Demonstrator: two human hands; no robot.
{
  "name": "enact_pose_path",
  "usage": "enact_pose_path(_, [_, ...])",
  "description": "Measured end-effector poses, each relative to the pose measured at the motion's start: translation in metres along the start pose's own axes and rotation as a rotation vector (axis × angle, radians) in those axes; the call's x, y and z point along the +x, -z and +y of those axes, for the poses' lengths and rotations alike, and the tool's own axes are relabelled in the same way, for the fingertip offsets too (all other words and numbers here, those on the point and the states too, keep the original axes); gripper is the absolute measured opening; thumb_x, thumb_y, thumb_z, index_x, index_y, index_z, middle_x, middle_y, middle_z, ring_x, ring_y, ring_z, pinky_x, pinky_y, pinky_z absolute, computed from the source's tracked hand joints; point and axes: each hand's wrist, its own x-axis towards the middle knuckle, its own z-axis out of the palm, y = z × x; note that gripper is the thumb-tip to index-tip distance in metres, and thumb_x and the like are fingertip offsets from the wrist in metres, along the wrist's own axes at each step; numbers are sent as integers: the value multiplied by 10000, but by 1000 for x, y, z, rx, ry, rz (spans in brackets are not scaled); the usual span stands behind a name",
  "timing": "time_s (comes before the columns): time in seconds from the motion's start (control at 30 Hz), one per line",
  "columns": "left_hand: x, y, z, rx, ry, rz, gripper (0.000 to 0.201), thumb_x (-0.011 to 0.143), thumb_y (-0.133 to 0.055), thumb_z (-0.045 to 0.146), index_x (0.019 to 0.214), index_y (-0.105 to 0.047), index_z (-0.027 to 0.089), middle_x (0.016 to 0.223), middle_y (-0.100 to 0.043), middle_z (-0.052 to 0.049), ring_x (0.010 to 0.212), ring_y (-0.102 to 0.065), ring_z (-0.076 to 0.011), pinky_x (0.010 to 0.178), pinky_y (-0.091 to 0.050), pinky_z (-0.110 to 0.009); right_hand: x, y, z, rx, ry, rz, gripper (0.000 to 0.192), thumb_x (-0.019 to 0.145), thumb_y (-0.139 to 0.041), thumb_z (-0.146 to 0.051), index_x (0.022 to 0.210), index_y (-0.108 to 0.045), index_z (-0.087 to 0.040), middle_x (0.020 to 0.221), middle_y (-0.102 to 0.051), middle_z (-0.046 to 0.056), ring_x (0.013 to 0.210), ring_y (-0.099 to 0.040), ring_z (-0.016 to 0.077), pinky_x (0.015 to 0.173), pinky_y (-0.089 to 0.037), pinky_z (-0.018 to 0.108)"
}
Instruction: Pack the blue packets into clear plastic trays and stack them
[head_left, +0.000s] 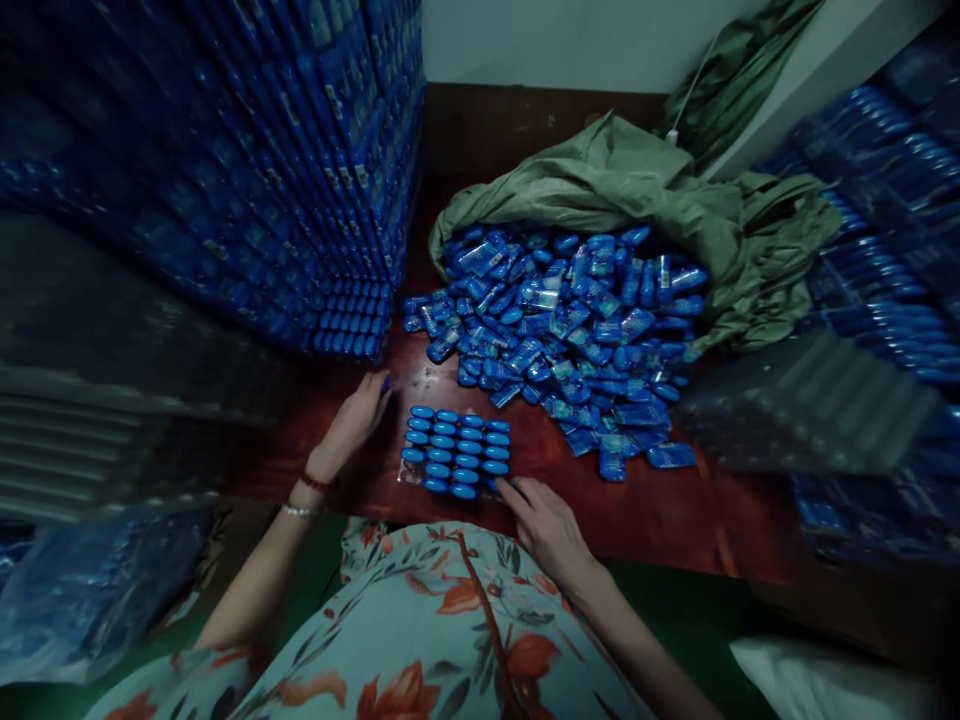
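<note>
A: Any labels readable?
B: No, print on the blue bottles is too blurred.
A: Left to right?
B: Stacked filled trays at the table's left edge. Left hand pinches one small blue bottle. Clear tray near the front edge, rows of bottles, long axis left-right. Right hand loose, fingertips touching its front right corner. Loose bottle pile spilling from green sack behind.

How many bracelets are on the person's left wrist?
2: a red bracelet nearer the left hand, and a silver bracelet just below it on the forearm.
</note>
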Motion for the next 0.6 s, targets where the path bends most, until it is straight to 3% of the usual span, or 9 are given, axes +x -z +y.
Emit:
enact_pose_path(0.1, [-48, 7, -4, -168, 106, 127, 319, 917, -383, 274, 1206, -441, 155, 1079, -582, -109, 945, -611, -200, 831, -498, -336, 12, 8, -4, -144, 40, -158, 435, 808, -405, -14, 1188, -547, -171, 951, -614, 85, 876, -564, 192, 809, -454, 321])
enact_pose_path(0.2, [-96, 13, 8, -238, 266, 175, 316, 893, -455, 318, 1177, -445, 180, 1007, -615, -74, 871, -630, -192, 749, -520, -314, 29, 19, -8, -168, 73, -285, 393, 806, -431, -17, 1133, -572, -186, 945, -611, 78, 869, -565, 191, 800, -433, 316])
enact_pose_path(0.3, [-126, 14, 29, -266, 228, 144, 223, 885, -474, 322, 1062, -519, 193, 891, -630, -47, 780, -624, -179, 687, -521, -295, 41, 26, -6, -141, 103, -374, 368, 815, -444, -33, 1108, -587, -203, 941, -614, 66, 823, -574, 178, 744, -434, 298])
enact_pose_path(0.43, [-131, 4, 47, -304, 4, 100, 213, 904, -403, 205, 1042, -564, 191, 952, -632, -81, 871, -611, -178, 760, -513, -303, 42, 27, 0, -129, 110, -361, 375, 833, -443, -56, 1146, -581, -210, 963, -613, 66, 813, -571, 166, 729, -436, 291])
enact_pose_path(0.6, [-110, -14, 40, -181, -198, 76, 324, 891, -353, 98, 1118, -561, 201, 1029, -597, -96, 923, -560, -188, 784, -499, -320, 36, 23, 0, -176, 96, -220, 396, 843, -440, -67, 1194, -560, -207, 956, -594, 80, 827, -522, 189, 701, -426, 302])
